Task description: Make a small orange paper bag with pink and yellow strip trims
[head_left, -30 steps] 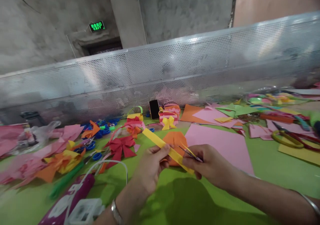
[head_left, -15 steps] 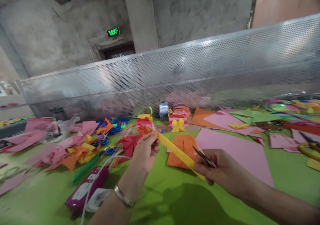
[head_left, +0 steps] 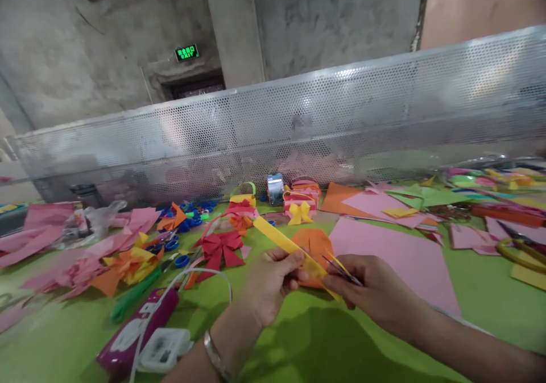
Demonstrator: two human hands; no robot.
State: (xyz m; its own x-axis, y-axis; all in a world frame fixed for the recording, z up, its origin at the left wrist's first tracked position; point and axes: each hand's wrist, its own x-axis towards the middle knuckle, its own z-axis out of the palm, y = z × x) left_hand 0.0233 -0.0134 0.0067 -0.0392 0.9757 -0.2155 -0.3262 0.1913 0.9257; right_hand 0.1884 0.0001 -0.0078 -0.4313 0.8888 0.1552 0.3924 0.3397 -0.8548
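A long yellow paper strip (head_left: 279,240) slants from upper left to lower right above the green table (head_left: 307,343). My left hand (head_left: 271,283) pinches the strip near its middle. My right hand (head_left: 375,295) is closed on the strip's lower end and also holds a thin dark pointed tool (head_left: 341,268), which looks like small scissors or tweezers. The two hands are close together. Beneath them lies an orange folded paper piece (head_left: 313,241).
A big pink sheet (head_left: 396,258) lies to the right. A red paper bow (head_left: 217,246), paper flowers (head_left: 123,263), blue-handled scissors (head_left: 181,258) and a purple device with a white cable (head_left: 132,340) are on the left. A phone (head_left: 275,188) and paper gift boxes (head_left: 301,198) stand by the perforated metal screen (head_left: 298,121).
My left hand slid back down the strip from its far upper end to the middle, close to my right hand. The view shifted slightly.
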